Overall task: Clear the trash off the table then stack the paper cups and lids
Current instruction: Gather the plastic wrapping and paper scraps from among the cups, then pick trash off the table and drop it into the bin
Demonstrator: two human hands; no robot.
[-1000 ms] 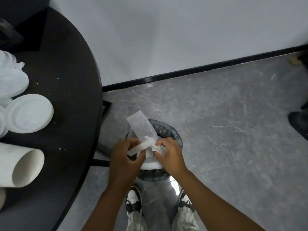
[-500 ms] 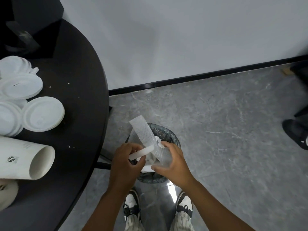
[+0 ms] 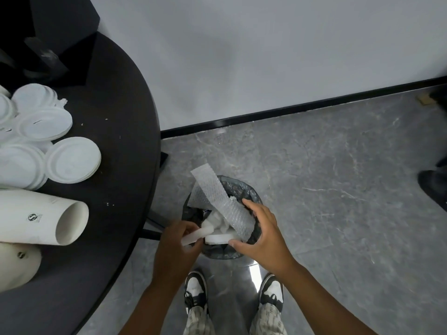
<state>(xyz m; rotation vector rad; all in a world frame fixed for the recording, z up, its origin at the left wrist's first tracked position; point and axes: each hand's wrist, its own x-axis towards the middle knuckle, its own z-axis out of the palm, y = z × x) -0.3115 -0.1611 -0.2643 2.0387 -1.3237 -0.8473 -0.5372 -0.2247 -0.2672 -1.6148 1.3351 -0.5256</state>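
Bin (image 3: 251, 192) holds bubble wrap (image 3: 217, 199), foam (image 3: 219, 238); left hand (image 3: 177, 247) grips a strip (image 3: 197, 235).

The small dark bag-lined bin (image 3: 244, 189) is crammed: a long clear bubble-wrap strip (image 3: 217, 201) and white foam pieces (image 3: 217, 238) block its mouth. Bare grey marble floor (image 3: 338, 189) lies open rightward.

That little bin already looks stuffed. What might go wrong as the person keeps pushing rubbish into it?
1. The long strip of clear bubble wrap sticks up past the rim of the small dark-lined trash bin; it may spring back out onto the floor.
2. The left hand grips a white foam stick at the rim; with the bin this full, it could slide off.
3. The right hand pressing down could tip the light bin.
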